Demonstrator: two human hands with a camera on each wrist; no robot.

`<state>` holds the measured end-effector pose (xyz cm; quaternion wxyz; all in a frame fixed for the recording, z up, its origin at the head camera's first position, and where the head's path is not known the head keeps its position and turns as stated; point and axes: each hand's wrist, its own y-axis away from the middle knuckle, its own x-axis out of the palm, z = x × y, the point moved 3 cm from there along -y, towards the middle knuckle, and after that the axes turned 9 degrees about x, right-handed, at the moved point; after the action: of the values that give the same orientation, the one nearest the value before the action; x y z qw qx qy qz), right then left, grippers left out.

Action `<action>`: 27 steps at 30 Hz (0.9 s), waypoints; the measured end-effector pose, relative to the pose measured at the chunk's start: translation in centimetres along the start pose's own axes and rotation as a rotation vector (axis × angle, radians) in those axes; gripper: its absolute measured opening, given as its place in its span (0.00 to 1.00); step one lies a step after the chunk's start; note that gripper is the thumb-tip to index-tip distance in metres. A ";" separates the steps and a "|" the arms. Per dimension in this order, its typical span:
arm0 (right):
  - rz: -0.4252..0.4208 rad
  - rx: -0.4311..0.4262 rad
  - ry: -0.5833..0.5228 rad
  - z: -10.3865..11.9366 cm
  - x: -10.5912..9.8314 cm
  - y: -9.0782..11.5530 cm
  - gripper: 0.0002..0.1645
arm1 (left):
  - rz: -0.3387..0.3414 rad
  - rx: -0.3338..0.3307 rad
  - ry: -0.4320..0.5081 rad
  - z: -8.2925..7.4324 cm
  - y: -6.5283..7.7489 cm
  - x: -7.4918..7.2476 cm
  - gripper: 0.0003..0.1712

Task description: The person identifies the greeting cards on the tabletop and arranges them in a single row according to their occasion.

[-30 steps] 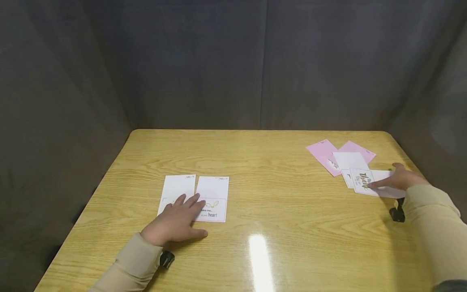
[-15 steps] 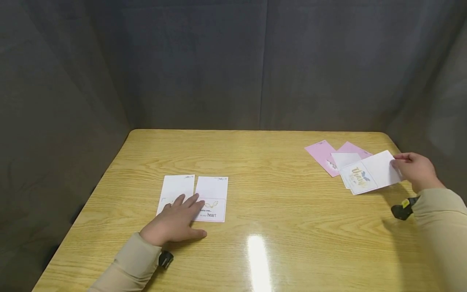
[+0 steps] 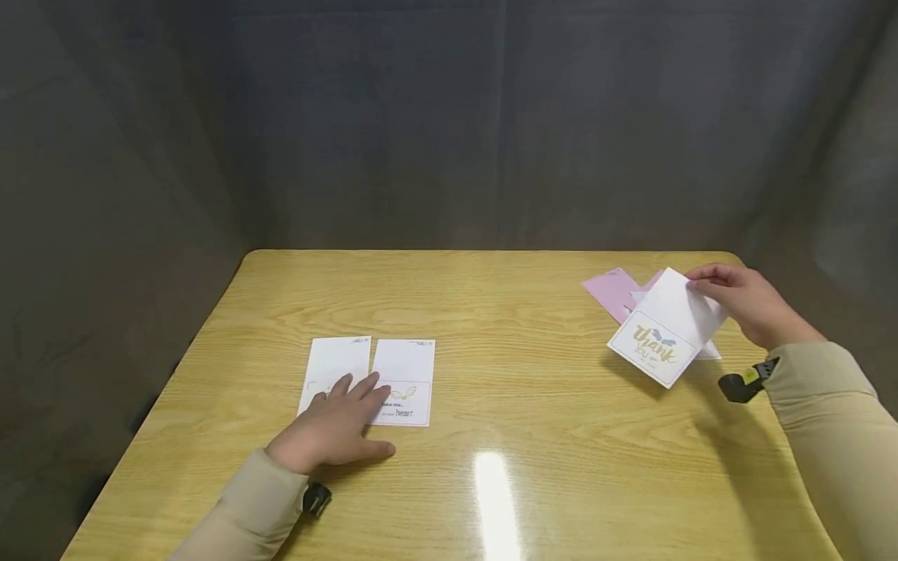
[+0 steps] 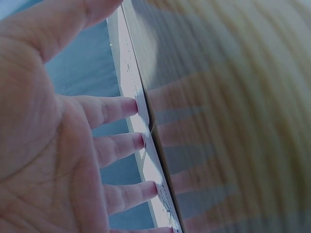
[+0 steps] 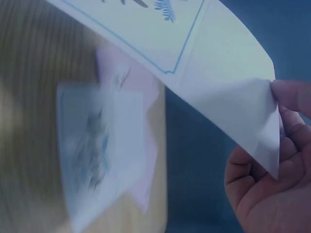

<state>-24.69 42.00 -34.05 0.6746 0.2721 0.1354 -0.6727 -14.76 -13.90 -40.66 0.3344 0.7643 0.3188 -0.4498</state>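
Observation:
My right hand (image 3: 747,300) pinches the plain end of a white "Thank You" card (image 3: 655,335) between thumb and fingers. The card hangs tilted above the table, and in the right wrist view the card (image 5: 228,73) bends near the thumb. Under it lie a second white card (image 5: 102,145) and pink cards (image 3: 609,290), partly hidden. At the left, my left hand (image 3: 337,428) rests its spread fingertips on two white cards lying side by side, the left card (image 3: 337,358) and the right card with "heart" lettering (image 3: 405,360). The left wrist view shows the fingers (image 4: 116,150) straight, touching the cards.
The wooden table (image 3: 519,374) stretches between the two groups of cards, with a bright light reflection near the front. Dark grey curtains (image 3: 372,125) stand behind the table and at both sides.
My right hand has lifted the "Thank You" card off the pile, turned it and moved it a little left. My left hand has stayed on the two white cards.

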 end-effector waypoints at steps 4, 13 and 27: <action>0.046 -0.061 0.003 2.6 2.3 -0.4 0.15 | -0.003 -0.008 0.008 0.0 0.3 0.0 0.53; 0.158 -0.065 0.047 5.8 6.9 -0.1 0.18 | -0.002 -0.002 0.001 0.0 0.2 0.0 0.52; 0.289 -0.123 0.088 7.0 13.9 -0.8 0.13 | 0.019 0.025 -0.016 -0.1 -0.2 -0.2 0.52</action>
<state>-25.93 26.59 -36.17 0.7733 0.2759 0.1652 -0.5465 -14.97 -13.78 -40.52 0.3315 0.7680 0.3029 -0.4566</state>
